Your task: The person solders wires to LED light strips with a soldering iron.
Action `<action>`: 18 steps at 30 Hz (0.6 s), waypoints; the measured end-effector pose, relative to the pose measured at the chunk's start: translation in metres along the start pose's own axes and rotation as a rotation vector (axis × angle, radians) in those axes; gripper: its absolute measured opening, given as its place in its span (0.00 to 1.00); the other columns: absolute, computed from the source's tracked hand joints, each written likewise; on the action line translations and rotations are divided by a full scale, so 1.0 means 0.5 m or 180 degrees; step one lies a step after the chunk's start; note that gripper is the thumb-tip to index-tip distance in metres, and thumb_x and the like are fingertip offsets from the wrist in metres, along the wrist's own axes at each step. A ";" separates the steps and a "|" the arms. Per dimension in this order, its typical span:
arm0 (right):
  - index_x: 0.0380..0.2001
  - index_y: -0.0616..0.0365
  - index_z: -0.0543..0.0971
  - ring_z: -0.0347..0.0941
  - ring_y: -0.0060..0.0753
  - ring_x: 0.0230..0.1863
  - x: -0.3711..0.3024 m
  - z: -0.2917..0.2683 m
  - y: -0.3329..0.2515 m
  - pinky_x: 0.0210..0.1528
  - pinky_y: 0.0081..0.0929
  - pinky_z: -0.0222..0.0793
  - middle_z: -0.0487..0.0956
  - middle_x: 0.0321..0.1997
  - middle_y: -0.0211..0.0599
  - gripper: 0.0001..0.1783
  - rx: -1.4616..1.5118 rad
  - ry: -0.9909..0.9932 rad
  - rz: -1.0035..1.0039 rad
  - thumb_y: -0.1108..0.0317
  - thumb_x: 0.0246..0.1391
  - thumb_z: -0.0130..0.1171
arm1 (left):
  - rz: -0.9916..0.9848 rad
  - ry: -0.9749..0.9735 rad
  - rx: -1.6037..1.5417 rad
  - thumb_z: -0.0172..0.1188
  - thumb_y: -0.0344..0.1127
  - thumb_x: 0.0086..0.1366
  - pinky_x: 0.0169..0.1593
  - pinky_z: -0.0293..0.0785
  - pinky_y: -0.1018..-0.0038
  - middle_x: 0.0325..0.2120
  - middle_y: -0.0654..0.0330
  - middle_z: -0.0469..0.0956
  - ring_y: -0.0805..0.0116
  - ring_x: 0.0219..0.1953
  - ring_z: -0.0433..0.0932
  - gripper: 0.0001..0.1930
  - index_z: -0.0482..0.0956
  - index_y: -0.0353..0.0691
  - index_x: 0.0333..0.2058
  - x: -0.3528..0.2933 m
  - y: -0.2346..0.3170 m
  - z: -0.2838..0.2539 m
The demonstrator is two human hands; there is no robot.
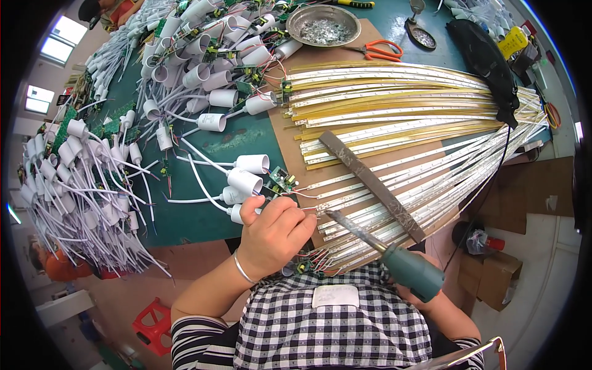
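My left hand is curled closed at the ends of the LED strips. Thin red wires come out beside its bent fingers; the fingertips themselves are hidden. Just beyond the knuckles lie white lamp sockets with white cables and a small green circuit board. My right hand grips a soldering iron by its green handle, which covers most of the fingers. The iron's tip points left, over the strip ends close to my left hand. A flat dark bar lies across the LED strips.
Sockets with boards heap at the back, and more sockets and cables pile at left. A metal bowl, orange-handled scissors, a small round stand and a black bag stand farther back. A black cord hangs at right.
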State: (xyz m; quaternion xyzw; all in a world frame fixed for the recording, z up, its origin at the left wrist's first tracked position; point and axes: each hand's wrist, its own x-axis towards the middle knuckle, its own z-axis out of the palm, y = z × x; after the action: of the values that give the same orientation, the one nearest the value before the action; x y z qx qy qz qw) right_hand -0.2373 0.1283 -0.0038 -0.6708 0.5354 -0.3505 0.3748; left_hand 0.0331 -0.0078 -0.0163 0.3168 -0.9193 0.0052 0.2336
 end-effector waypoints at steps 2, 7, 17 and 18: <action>0.38 0.66 0.76 0.76 0.29 0.23 -0.008 -0.007 0.000 0.31 0.25 0.73 0.78 0.23 0.36 0.14 -0.0180 0.0020 -0.0192 0.70 0.48 0.55 | 0.0007 0.0006 0.0005 0.60 0.33 0.50 0.54 0.48 0.62 0.26 0.74 0.74 0.74 0.37 0.74 0.08 0.80 0.49 0.31 0.000 0.000 0.000; 0.37 0.59 0.79 0.78 0.45 0.38 -0.039 -0.014 -0.008 0.42 0.34 0.75 0.80 0.38 0.39 0.13 -0.0159 0.0101 0.0575 0.75 0.44 0.57 | 0.0008 -0.0031 0.0013 0.62 0.33 0.49 0.54 0.48 0.61 0.26 0.74 0.74 0.74 0.38 0.74 0.08 0.80 0.49 0.31 0.002 0.001 -0.001; 0.36 0.59 0.79 0.78 0.46 0.38 -0.042 0.002 0.006 0.43 0.35 0.75 0.80 0.38 0.40 0.13 -0.0014 0.0197 0.0529 0.74 0.42 0.58 | -0.0052 -0.0058 0.0090 0.59 0.33 0.54 0.55 0.48 0.62 0.28 0.73 0.72 0.75 0.39 0.74 0.05 0.78 0.51 0.31 0.005 0.005 -0.005; 0.35 0.59 0.79 0.78 0.46 0.38 -0.036 -0.004 0.003 0.43 0.35 0.75 0.80 0.37 0.40 0.13 -0.0086 0.0135 0.0425 0.74 0.41 0.58 | -0.0061 -0.0072 0.0099 0.59 0.33 0.54 0.55 0.48 0.62 0.28 0.73 0.72 0.75 0.39 0.74 0.05 0.78 0.51 0.31 0.004 0.004 -0.004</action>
State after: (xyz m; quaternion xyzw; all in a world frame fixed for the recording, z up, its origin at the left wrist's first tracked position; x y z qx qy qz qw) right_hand -0.2430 0.1457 -0.0053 -0.6310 0.5914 -0.3317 0.3769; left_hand 0.0314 -0.0070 -0.0136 0.3292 -0.9186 0.0138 0.2183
